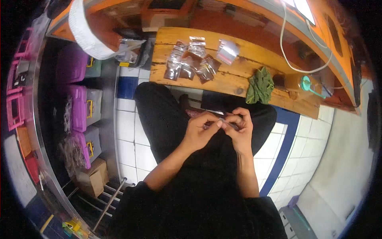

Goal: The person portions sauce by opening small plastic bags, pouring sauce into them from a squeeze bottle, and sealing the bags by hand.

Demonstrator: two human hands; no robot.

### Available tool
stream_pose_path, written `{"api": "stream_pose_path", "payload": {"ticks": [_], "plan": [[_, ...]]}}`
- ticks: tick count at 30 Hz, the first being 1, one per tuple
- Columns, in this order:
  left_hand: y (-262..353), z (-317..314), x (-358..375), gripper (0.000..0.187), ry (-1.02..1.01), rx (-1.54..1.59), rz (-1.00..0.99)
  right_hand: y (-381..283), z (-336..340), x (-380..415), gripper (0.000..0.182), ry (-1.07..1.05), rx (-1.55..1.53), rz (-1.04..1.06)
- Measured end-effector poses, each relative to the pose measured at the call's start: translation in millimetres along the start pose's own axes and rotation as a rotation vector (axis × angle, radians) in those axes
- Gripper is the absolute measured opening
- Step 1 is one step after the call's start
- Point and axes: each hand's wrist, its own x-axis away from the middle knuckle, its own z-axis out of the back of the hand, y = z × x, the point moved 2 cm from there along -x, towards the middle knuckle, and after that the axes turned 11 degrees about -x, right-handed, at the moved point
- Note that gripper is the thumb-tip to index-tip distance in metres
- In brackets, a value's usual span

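Note:
My left hand (pixel 203 128) and my right hand (pixel 240 129) meet above my lap, thumbs and fingertips pinched together. Between them is a small plastic sachet (pixel 221 119), mostly covered by the fingers, so its contents are hard to see. In front, on the low wooden bench, several flat sachets of brown contents (pixel 190 63) lie in an overlapping group. To their right sits a small stack of clear zip bags (pixel 228 51) with a reddish strip. A crumpled green cloth (pixel 260 85) rests near the bench's front edge, beyond my right hand.
The wooden bench (pixel 171 38) spans the area ahead, under an orange counter (pixel 338 40) with a hanging white cable (pixel 281 44). A turquoise-handled object (pixel 306 83) is at its right end. Purple-lidded bins (pixel 79 107) and a cardboard box (pixel 93 177) stand on the left shelf.

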Motion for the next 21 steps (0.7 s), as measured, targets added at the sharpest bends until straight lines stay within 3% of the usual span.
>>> {"api": "stream_pose_path", "payload": {"ticks": [4, 11, 15, 21], "plan": [[11, 2, 4, 0.009, 0.083, -0.042, -0.008, 4, -4, 2, 0.050, 0.057, -0.016, 0.007], [0, 5, 15, 0.008, 0.179, 0.063, 0.154, 8, -6, 9, 0.050, 0.095, -0.056, 0.014], [-7, 10, 15, 0.007, 0.212, 0.198, 0.172, 8, -8, 9, 0.050, 0.098, -0.071, 0.031], [-3, 15, 13, 0.006, 0.237, 0.163, 0.140, 9, -4, 11, 0.044, 0.096, -0.065, 0.042]]}}
